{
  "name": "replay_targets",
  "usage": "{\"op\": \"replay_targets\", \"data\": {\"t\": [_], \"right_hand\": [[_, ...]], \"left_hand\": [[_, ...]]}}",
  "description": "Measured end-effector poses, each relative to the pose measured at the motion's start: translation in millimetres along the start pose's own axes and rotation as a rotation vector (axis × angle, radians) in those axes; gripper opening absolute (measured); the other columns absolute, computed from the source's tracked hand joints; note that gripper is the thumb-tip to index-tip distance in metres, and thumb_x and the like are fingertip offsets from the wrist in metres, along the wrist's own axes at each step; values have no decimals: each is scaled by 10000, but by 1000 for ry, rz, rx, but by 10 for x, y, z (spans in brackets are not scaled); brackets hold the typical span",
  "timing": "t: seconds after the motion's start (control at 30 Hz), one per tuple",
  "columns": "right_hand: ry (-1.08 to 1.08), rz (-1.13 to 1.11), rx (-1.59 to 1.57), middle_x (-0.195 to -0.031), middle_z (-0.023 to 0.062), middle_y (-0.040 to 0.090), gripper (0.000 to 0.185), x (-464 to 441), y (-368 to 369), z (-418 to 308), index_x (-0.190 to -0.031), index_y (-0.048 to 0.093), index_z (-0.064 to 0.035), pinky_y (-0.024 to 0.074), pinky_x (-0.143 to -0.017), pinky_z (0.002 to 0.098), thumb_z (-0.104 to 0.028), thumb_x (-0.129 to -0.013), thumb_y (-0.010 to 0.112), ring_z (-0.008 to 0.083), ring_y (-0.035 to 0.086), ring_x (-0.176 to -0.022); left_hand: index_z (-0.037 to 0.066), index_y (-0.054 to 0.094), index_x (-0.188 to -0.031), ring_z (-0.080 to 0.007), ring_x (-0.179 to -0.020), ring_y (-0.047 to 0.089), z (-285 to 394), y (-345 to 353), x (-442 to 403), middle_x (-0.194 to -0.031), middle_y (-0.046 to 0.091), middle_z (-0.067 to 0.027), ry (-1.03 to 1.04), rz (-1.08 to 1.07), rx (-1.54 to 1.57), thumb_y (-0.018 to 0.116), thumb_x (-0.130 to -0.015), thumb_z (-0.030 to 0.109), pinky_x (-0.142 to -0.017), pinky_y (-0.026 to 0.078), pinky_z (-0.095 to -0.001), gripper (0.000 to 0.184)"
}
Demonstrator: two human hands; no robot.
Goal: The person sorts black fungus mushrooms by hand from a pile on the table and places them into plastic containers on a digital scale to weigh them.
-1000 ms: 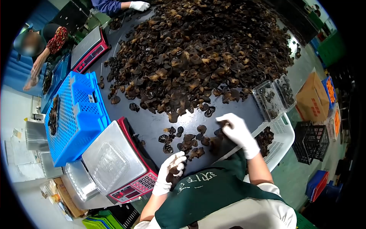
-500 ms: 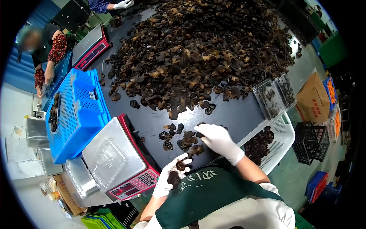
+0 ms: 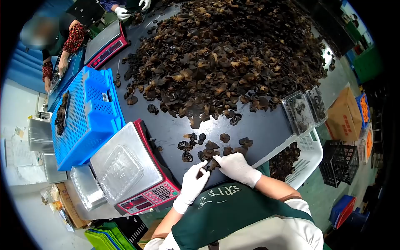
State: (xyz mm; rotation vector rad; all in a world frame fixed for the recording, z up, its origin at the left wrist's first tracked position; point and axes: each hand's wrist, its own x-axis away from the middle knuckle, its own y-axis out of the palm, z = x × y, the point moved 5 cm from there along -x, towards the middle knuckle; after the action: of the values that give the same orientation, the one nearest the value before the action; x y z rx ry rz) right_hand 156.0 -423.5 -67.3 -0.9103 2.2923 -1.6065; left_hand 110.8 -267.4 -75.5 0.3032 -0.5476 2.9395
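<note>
Two gloved hands are meeting over the near edge of a dark table [image 3: 266, 125], handling dark fungus. The left hand [image 3: 195, 180] is curling its fingers around a dark piece [image 3: 200, 174] that the glove is mostly hiding. The right hand [image 3: 237, 166] is pressing bent fingertips to a brownish piece [image 3: 213, 165] just beside the left fingertips; whether it is pinching that piece cannot be told.

By the look of it, most of the fungus is still waiting: a loose cluster [image 3: 209, 146] is lying just beyond the fingertips, and a large heap [image 3: 208, 66] is rising farther out. Some is already sitting apart, a white basket [image 3: 311, 146] right of the right hand holding a dark mass and clear containers [image 3: 296, 110] beyond it holding more. Left of the left hand, a scale [image 3: 159, 192] is bearing a clear tray [image 3: 121, 166].

Half a second earlier, the left hand was showing pieces in an open palm; now its fingers are folding downward. The right hand, then covering the cluster's right side, is now working nearer the left, and pieces are showing beyond its knuckles.
</note>
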Motion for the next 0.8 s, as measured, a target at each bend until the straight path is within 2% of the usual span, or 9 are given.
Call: {"op": "replay_targets", "data": {"t": [0.1,0.2,0.3,0.4,0.43,0.5,0.6,0.67,0.8], "right_hand": [[-6,107,-94,-675,103,647,96,-92,105,-18,-792,620,-78,510,-562,408,-174,-790,612,291,661,-654],[26,66,-192,-674,111,642,132,-36,-123,30,-796,636,-90,513,-596,428,-220,-788,616,305,656,-663],[49,69,-396,-736,104,677,234,265,-561,280,-924,727,-147,531,-614,353,-319,-773,679,280,664,-674],[212,-299,-100,-740,101,688,298,712,-891,572,-847,763,-110,530,-649,355,-362,-696,712,275,672,-700],[306,-275,-23,-709,105,681,400,888,-778,764,-898,765,-133,531,-662,373,-455,-669,704,288,674,-710],[329,-266,82,-760,106,683,469,925,-884,663,-1004,737,-119,530,-674,384,-465,-689,703,287,673,-727],[167,-119,-130,-865,115,658,481,668,-750,337,-1157,651,-104,533,-680,399,-384,-768,680,298,661,-763],[80,-50,-195,-953,116,632,524,423,-515,79,-1250,578,-100,536,-685,390,-282,-773,695,308,656,-769],[-13,-27,-300,-1014,99,612,348,50,60,-118,-1148,612,-98,532,-708,404,-187,-812,637,313,641,-834]], "left_hand": [[62,642,-1140,-170,-669,555,19,74,-47,-775,573,-66,65,-44,-251,707,-798,122,-644,467,-295,353],[42,641,-1127,-161,-661,551,-56,34,-42,-769,569,-58,32,-14,-195,708,-794,105,-640,467,-285,345],[66,641,-1111,-177,-643,560,-87,-86,15,-776,566,-53,73,44,-251,706,-797,124,-611,471,-287,326],[68,635,-1126,-174,-643,556,-145,-140,84,-789,564,-54,29,64,-210,713,-789,129,-618,474,-286,352],[70,627,-1130,-186,-653,564,-151,-138,101,-815,567,-57,11,59,-248,717,-787,148,-627,480,-294,363],[72,620,-1134,-199,-663,572,-156,-94,100,-840,570,-61,-7,55,-273,721,-786,168,-636,486,-301,375],[78,597,-1123,-261,-742,608,-94,-25,71,-933,582,-83,57,3,-407,717,-793,248,-662,510,-337,390],[71,607,-1113,-233,-718,594,-77,-9,52,-884,566,-78,94,39,-405,736,-776,229,-655,502,-320,394],[83,648,-1035,-227,-729,619,-52,44,62,-868,589,-73,179,57,-463,711,-787,188,-650,506,-310,277]]}}
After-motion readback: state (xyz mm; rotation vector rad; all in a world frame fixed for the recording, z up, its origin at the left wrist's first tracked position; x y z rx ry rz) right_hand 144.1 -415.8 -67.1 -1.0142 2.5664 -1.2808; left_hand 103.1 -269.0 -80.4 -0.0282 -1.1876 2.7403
